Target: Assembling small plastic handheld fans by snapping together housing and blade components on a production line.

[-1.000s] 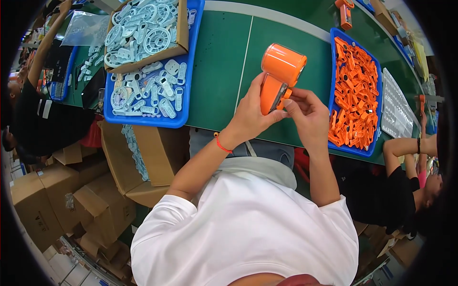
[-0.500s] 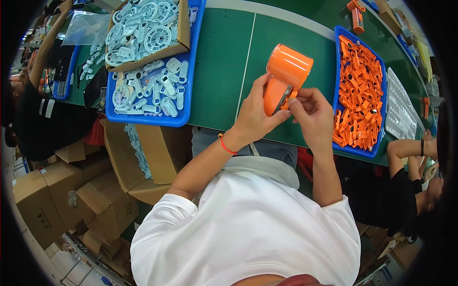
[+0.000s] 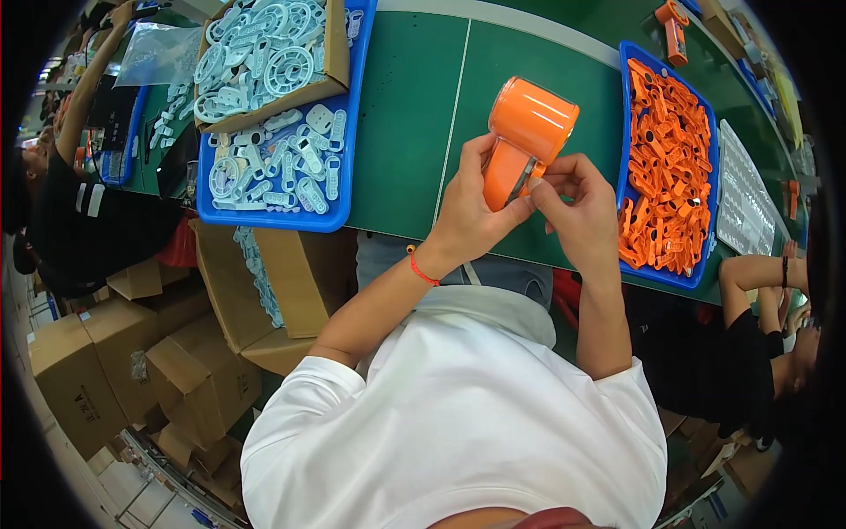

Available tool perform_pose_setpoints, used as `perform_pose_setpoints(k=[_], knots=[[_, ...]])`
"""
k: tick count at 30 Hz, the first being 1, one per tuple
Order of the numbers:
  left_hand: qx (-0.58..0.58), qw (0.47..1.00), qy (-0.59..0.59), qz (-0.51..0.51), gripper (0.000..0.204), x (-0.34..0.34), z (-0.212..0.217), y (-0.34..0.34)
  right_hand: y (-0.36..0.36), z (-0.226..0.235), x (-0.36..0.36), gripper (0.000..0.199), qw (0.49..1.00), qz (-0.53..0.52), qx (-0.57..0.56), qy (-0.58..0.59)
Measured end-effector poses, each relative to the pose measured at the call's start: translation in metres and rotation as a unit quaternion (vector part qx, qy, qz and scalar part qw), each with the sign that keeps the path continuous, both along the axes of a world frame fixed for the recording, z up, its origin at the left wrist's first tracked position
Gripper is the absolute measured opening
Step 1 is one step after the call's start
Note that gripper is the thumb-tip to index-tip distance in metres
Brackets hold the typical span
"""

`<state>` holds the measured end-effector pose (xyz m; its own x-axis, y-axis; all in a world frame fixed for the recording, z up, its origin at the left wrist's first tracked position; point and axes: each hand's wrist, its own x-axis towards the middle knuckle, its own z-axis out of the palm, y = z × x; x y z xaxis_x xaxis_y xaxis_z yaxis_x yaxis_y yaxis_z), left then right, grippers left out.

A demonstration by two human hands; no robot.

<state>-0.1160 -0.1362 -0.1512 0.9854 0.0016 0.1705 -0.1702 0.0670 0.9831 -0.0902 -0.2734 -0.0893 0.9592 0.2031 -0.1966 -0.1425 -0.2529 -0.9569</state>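
my left hand (image 3: 467,216) grasps the orange handheld device (image 3: 522,141), right hand (image 3: 577,207) pinching its side, over bare green table (image 3: 414,106) between the blue tray of white parts (image 3: 264,216) and the blue tray of orange parts (image 3: 627,106).

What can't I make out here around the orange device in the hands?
- Head view: the small part at the right hand fingertips, too small and covered.
- Lower body of the orange device, wrapped by the left hand.
- Shapes of single orange parts in the right blue tray, too small.

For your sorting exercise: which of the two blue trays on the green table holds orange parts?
The blue tray to the right of the hands, heaped with orange parts; the left blue tray holds pale parts.
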Motion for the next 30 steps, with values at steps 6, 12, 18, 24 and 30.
perform_pose_setpoints(k=[6,12,18,24,30], knots=[[0.105,0.994,-0.018,0.028,0.065,-0.002,0.007,0.002,-0.010,-0.004,0.005,0.024,0.998,0.016,0.011,0.063],[0.110,0.994,0.010,-0.013,0.062,0.000,0.013,0.006,-0.013,-0.025,0.011,0.060,0.985,0.066,0.155,0.022],[0.135,0.990,0.006,-0.025,0.060,-0.001,0.015,0.006,-0.009,-0.046,0.016,0.079,0.967,0.099,0.220,0.082],[0.030,0.992,0.105,-0.069,0.062,0.003,0.016,0.013,-0.004,-0.047,0.015,0.083,0.963,0.052,0.240,0.109],[0.057,0.996,0.028,-0.064,0.065,0.003,0.011,0.010,0.006,-0.045,0.012,0.082,0.960,0.094,0.256,0.068]])
